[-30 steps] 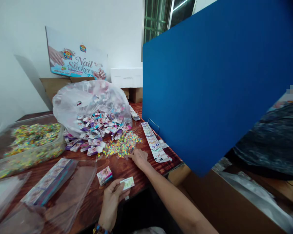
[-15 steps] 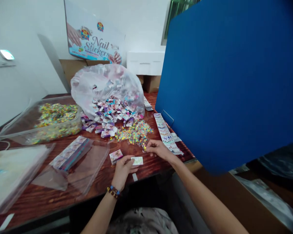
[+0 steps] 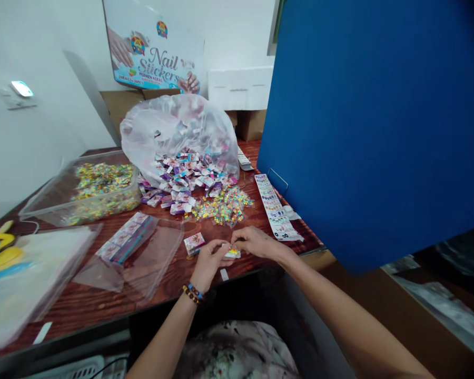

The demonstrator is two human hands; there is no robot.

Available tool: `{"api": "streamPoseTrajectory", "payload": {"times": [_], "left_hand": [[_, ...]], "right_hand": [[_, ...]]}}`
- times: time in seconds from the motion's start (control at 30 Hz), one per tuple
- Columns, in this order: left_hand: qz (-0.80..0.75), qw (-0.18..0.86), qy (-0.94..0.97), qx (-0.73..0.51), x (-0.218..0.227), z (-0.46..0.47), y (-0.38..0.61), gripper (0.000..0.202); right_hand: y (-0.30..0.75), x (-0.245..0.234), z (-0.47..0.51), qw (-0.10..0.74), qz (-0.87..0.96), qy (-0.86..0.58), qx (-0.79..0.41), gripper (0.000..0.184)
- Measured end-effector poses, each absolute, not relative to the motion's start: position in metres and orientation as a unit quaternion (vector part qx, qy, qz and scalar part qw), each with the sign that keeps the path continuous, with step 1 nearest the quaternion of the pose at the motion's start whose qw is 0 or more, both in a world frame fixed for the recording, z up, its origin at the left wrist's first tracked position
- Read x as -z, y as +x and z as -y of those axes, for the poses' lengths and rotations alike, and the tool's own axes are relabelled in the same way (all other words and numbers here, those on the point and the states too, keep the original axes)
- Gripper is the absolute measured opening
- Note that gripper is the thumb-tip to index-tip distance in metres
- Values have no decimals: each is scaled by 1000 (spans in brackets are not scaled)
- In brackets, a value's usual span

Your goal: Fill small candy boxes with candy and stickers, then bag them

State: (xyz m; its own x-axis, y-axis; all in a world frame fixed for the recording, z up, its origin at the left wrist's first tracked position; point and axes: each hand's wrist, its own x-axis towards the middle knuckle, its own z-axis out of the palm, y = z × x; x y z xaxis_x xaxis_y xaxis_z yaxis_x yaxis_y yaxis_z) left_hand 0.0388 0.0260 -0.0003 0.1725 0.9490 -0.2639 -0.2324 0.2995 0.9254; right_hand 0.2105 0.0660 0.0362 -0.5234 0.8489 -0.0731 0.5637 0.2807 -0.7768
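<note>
Both hands meet at the table's near edge. My left hand (image 3: pixel 209 259) pinches a small white card (image 3: pixel 232 253) with coloured bits on it. My right hand (image 3: pixel 255 241) is closed at the card's right end, fingertips touching it. A small folded sticker packet (image 3: pixel 194 243) lies just left of my left hand. Behind the hands is a loose heap of tiny multicoloured candies (image 3: pixel 223 205), and behind that a spill of purple and white sticker packets (image 3: pixel 181 179) from a clear plastic bag (image 3: pixel 177 126).
A clear tub (image 3: pixel 43 208) of coloured bits stands at left. Flat clear bags (image 3: pixel 146 263) hold a row of packets (image 3: pixel 126 237). A nail sticker strip (image 3: pixel 274 208) lies by a blue divider (image 3: pixel 379 116). Cardboard boxes and a "Nail Stickers" sign (image 3: pixel 156 52) stand behind.
My right hand came back from the candy heap to the card held in my left hand, and both hands now pinch it. The camera view shifted left and down.
</note>
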Motion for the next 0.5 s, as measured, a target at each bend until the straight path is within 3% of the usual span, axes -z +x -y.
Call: {"api": "streamPoseTrajectory", "payload": {"times": [0.1, 0.17, 0.3, 0.43, 0.5], "left_hand": [[-472, 641, 382, -470, 3, -29, 35, 45], [-467, 626, 382, -495, 4, -32, 32, 42], [-455, 584, 433, -514, 8, -36, 33, 31], [-490, 503, 522, -484, 12, -42, 36, 21], [-533, 395, 627, -408, 8, -55, 29, 22]], "right_hand": [[208, -29, -64, 265, 750, -468, -386, 10], [204, -20, -63, 327, 691, -484, -426, 22], [191, -2, -60, 333, 595, -480, -552, 30], [183, 2, -61, 407, 594, -471, -510, 27], [187, 0, -64, 430, 598, -481, -476, 26]]}}
